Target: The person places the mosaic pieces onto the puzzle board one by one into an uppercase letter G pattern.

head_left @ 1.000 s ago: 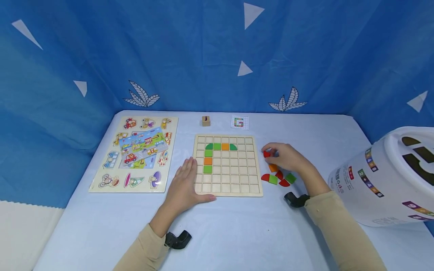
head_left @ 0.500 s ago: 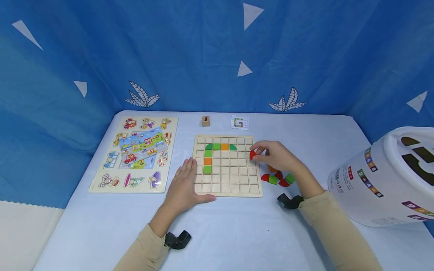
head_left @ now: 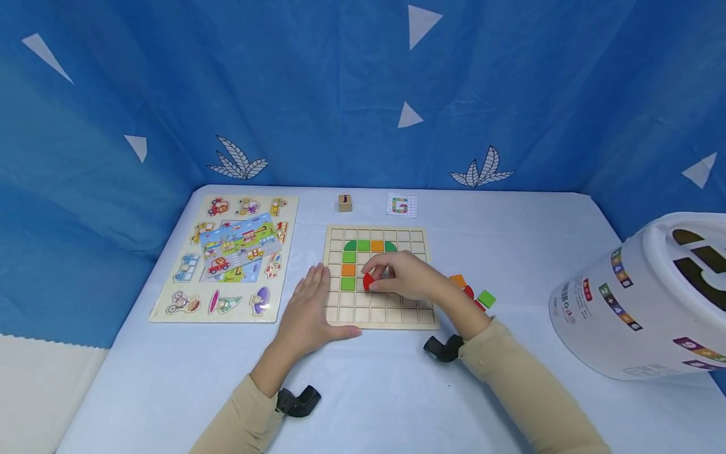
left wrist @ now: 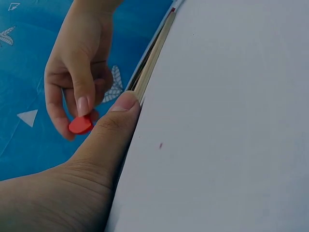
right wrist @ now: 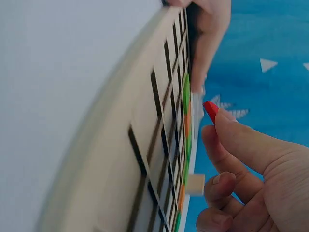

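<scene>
Head view: I record the right hand (head_left: pixel 409 275) with a narrow grip, thumb and finger pinching a red, curved-edged piece (head_left: pixel 368 282) above the pale wooden grid board (head_left: pixel 377 314) (tips only, presumably for fine control). The left hand (head_left: pixel 306 315), grip wide, lies along the board's left and near edges, I judge to prevent sliding.

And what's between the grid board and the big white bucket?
The head view shows a green square, an orange piece and some red ones, plus part of the right arm.

Head view looks forward and down; wrist views, low and close, share the red piece (left wrist: pixel 80 124)
</scene>
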{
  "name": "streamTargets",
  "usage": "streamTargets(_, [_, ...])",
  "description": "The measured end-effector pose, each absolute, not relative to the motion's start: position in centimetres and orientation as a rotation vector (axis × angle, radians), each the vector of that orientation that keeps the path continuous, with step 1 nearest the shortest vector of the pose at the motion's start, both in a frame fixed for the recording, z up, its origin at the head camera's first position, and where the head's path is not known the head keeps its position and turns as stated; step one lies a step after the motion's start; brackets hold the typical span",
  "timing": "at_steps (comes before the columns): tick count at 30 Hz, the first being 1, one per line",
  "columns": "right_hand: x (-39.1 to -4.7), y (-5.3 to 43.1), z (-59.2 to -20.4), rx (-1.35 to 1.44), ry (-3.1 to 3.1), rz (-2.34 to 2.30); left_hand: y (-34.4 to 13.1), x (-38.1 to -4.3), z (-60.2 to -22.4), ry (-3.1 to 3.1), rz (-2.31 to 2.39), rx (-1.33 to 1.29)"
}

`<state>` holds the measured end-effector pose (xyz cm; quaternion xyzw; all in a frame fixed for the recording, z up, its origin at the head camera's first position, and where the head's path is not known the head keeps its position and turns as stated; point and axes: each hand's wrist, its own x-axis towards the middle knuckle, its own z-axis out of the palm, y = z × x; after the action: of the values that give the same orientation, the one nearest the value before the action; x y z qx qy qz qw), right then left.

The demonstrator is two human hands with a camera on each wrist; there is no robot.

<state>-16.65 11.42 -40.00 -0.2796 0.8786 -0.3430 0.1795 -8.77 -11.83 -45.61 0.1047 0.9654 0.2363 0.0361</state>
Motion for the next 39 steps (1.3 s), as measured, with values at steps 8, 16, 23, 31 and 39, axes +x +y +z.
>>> streamTargets(8, [-15.9, 8.9, -40.9, -0.905, 2.442, -0.899, -11.8, -8.8, -45.7, 2.977, 0.725, 0.342])
streamTargets(16, [-15.8, 7.8, -41.0, -0.941, 2.463, -0.781, -11.9, -8.7, -45.6, 2.979, 0.738, 0.351])
streamTargets(23, [-15.7, 7.5, -40.9, -0.989, 2.492, -0.691, -12.0, -8.7, -45.6, 2.976, 0.742, 0.349])
streamTargets(31, [-15.6, 7.3, -40.9, -1.042, 2.485, -0.635, -12.0, -8.6, -45.6, 2.969, 0.741, 0.343])
streamTargets(39, [-15.5, 7.4, -41.1, -1.057, 2.500, -0.628, -11.9, -8.7, -45.5, 2.960, 0.753, 0.336])
